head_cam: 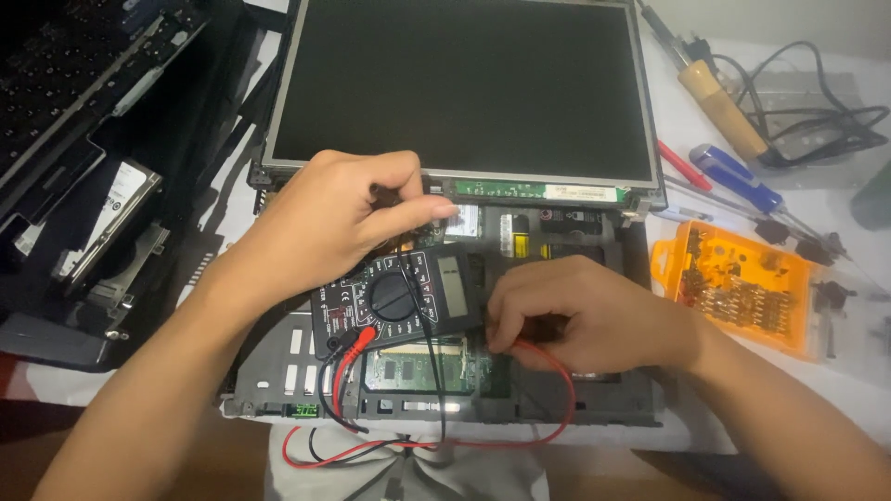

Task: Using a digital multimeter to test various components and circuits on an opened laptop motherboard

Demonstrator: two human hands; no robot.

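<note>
Head view, looking down, shows our left hand [339,218] curled over the back edge of the opened laptop base [278,366], thumb and forefinger pressed together around what we take to be the black probe of the meter; the tip itself is hidden under the fingers. From it a thin black lead [432,371] runs down across the meter's face. Our right hand [580,315] is closed in a pinch on the red test lead [557,390], pressing its end down into the exposed board; that tip is also out of sight beneath the knuckles.

Between the two hands lies the black digital multimeter with a round dial and grey display [399,299], resting on the bare chassis with its screen turned up toward us, likely so we can read it while both hands are busy. Both leads plug in at its lower left corner and loop toward us over the table edge.

Just below it sits a green memory module [413,366] in its slot. Behind stands the dark bare display panel [464,83], tilted back. Off to the right are an orange plastic case of screwdriver bits [742,283], a blue-handled screwdriver [738,176] and a wooden-handled soldering iron [719,102]; to the left, a removed hard drive [107,223] lies on black laptop covers.
</note>
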